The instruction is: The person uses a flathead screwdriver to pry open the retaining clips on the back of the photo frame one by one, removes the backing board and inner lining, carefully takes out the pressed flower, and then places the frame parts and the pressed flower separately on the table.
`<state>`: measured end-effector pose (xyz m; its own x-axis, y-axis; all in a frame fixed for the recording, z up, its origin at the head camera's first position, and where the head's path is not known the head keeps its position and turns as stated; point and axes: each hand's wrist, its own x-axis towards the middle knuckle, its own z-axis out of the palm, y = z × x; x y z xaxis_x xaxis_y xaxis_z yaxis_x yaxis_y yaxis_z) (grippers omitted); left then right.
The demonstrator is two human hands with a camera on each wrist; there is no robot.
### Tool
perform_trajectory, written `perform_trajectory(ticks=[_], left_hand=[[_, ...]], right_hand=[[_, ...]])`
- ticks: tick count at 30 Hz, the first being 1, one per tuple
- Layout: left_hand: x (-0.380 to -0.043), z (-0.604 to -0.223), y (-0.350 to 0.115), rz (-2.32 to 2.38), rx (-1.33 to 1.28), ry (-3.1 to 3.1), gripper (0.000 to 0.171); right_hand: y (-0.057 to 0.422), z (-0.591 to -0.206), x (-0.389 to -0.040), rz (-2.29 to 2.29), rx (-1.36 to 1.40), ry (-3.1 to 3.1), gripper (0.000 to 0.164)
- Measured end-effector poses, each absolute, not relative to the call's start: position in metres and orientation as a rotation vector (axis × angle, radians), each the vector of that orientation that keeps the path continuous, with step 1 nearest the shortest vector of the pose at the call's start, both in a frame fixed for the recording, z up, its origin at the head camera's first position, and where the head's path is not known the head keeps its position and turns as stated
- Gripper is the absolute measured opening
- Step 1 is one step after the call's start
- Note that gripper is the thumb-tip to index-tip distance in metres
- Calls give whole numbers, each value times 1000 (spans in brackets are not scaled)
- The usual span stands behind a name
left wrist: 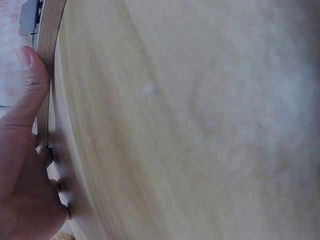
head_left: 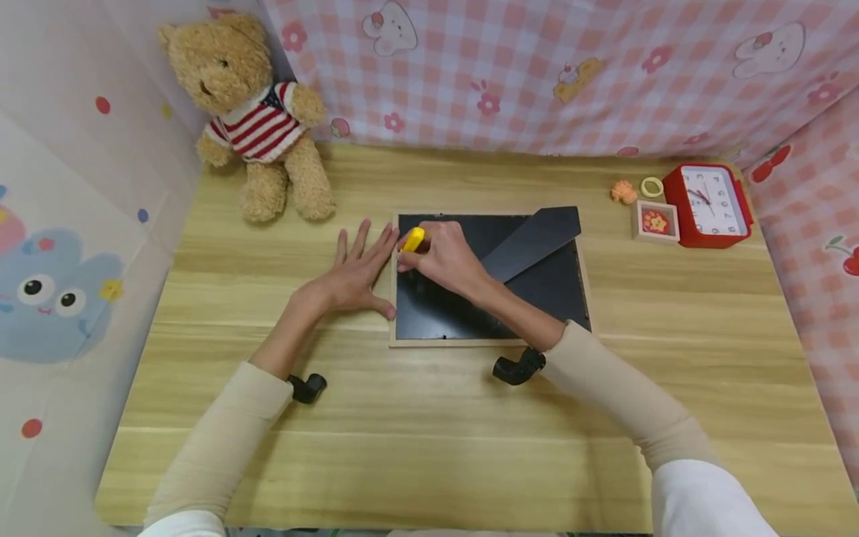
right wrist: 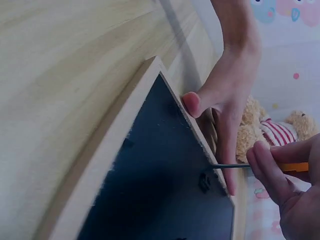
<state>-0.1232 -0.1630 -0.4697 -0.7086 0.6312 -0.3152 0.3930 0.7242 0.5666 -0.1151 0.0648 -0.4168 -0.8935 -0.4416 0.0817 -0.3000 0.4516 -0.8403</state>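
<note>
A picture frame with a pale wooden border lies back side up, its black backing board and fold-out stand showing. In my right hand I grip a screwdriver by its yellow-orange handle. The right wrist view shows the thin metal shaft reaching the inner edge of the border, beside a small dark tab. My left hand is spread out along the frame's left side; its thumb and fingertips touch the outer border.
A teddy bear in a striped sweater sits at the back left. At the back right stand a red clock, a small box with a star, a yellow ring and an orange piece. Checked cloth borders the wooden table.
</note>
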Motion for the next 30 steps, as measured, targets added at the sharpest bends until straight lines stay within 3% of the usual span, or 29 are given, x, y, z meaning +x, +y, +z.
perform_trajectory(ticks=[8, 13, 21, 27, 30], left_hand=[[-122, -457, -167, 642, 777, 2428, 146], [-122, -464, -169, 672, 808, 2444, 147], [-87, -455, -161, 663, 872, 2499, 122], [-42, -449, -151, 664, 823, 2458, 131], [-32, -453, -147, 667, 801, 2485, 127]], right_hand=[[51, -405, -122, -1198, -765, 2645, 14], [66, -395, -129, -1289, -657, 2468, 19], [172, -365, -155, -1351, -429, 2709, 36], [248, -383, -184, -802, -451, 2839, 35], [268, -396, -195, -656, -429, 2778, 38]])
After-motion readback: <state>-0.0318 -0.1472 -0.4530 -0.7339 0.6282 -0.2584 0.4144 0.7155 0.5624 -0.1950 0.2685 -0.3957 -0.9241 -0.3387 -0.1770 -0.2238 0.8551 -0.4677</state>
